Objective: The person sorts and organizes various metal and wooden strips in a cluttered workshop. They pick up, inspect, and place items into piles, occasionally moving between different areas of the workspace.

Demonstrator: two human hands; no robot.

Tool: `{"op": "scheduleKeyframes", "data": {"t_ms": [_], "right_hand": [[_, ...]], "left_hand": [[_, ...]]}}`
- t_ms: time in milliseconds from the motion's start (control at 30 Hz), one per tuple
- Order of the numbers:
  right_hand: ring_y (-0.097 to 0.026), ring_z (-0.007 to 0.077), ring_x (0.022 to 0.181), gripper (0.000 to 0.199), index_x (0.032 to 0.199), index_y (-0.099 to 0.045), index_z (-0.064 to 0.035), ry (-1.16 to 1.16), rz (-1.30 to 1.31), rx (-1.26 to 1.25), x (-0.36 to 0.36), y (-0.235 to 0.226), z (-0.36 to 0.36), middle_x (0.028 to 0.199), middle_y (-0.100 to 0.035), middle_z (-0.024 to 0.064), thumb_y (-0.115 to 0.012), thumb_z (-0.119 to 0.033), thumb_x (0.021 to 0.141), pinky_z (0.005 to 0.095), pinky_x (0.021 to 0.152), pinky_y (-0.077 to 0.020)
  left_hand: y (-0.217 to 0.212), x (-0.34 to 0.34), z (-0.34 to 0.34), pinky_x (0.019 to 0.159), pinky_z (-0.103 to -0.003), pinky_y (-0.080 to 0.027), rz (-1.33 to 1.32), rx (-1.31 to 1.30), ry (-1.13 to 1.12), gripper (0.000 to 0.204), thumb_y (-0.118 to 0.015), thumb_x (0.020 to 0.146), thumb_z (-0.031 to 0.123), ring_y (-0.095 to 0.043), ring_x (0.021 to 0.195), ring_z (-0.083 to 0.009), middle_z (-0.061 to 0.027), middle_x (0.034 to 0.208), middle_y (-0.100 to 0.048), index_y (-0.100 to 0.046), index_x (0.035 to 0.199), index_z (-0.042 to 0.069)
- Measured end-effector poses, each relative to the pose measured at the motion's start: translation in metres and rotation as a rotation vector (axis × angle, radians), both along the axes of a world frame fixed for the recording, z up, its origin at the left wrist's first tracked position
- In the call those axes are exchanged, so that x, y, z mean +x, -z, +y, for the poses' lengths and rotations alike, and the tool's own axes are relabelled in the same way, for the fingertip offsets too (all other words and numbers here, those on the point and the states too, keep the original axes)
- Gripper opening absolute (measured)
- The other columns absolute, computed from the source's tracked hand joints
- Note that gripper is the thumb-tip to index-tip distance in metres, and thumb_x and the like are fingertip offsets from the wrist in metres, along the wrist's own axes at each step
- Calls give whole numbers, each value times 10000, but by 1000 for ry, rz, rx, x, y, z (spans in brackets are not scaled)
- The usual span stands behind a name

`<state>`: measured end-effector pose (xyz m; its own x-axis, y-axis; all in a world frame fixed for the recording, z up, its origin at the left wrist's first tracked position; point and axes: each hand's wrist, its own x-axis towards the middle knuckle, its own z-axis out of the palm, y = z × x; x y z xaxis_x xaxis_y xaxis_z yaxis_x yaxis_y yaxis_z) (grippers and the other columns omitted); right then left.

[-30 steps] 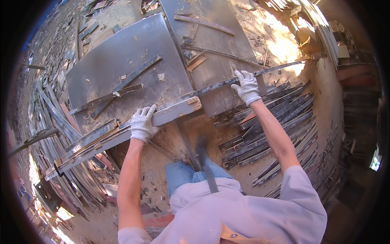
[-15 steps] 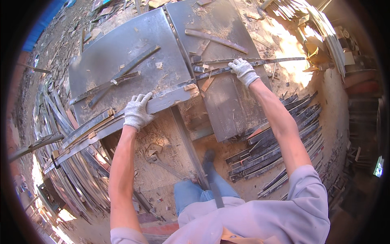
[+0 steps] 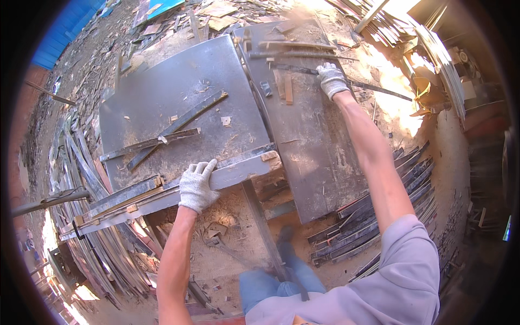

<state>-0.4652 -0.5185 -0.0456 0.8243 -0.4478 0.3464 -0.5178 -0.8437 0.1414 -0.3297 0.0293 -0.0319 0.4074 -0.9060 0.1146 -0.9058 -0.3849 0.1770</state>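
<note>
1. Gloves [image 3: 193,194] on the left hand [image 3: 198,187] and right hand [image 3: 332,81]: pale knitted cloth, matt, slightly coarse.
2. Strip [image 3: 379,89] in the right hand: dark, apparently wood, rough and dull.
3. Rail [image 3: 241,173] under the left hand: grey, matt, fairly smooth face; metal or painted wood, hard to tell.
4. Block [image 3: 269,156] right of the left hand: bare tan wood, matt.
5. Left panel [image 3: 168,92] beyond the left hand: smooth, metal-looking, softly shiny.
6. Right panel [image 3: 319,157] on the near side of the right hand: duller, scuffed, powdered with sawdust.
7. Stacked boards [image 3: 346,234] nearer than the right hand: wood, rough, dark-faced.
8. Sleeve [image 3: 409,246] behind the right hand: soft matt cloth.
</note>
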Motion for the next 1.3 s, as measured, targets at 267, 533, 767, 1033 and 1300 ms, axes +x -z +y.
{"op": "scheduleKeyframes", "data": {"t_ms": [267, 533, 767, 1033, 1300], "right_hand": [[-648, 374, 1003, 420, 1292, -618, -35, -500, -230, 325, -76, -26, 73, 1061, -650, 165, -638, 42, 879, 459, 878, -557], [-628, 342, 997, 409, 1217, -587, 0, -840, 427, 365, 78, -49, 252, 1040, -619, 172, -651, -3, 813, 444, 839, -533], [-664, 379, 979, 162, 988, -657, -40, -894, 485, 590, 154, 0, 324, 1011, -641, 187, -678, -147, 868, 491, 815, -572], [-679, 349, 990, 131, 941, -742, -102, -843, 511, 700, 160, -3, 333, 985, -671, 151, -719, -168, 831, 469, 824, -575], [-700, 365, 981, 136, 933, -759, -101, -783, 348, 845, 158, 14, 349, 975, -702, 151, -719, -137, 808, 475, 846, -580]], "left_hand": [[1, 9, 4, 976, -460, -521, 101, 29, -68, 881, -870, 576, 239, -612, 1113, -313, -84, 1237, -639, -587, 1405, 138], [5, 18, 0, 1101, -467, -451, 194, 63, -64, 866, -844, 584, 221, -591, 1209, -347, -150, 1301, -610, -541, 1380, 64], [6, 22, -2, 1081, -468, -425, 181, -3, -24, 737, -781, 594, 231, -588, 1159, -333, -166, 1211, -605, -596, 1268, -2], [12, 21, 5, 1198, -572, -334, 122, -72, -28, 758, -760, 577, 255, -543, 1242, -337, -151, 1260, -590, -638, 1285, 12], [11, 25, 7, 1226, -720, -179, 158, -14, -54, 860, -808, 547, 344, -369, 1479, -423, -214, 1522, -455, -636, 1350, 90]]}}
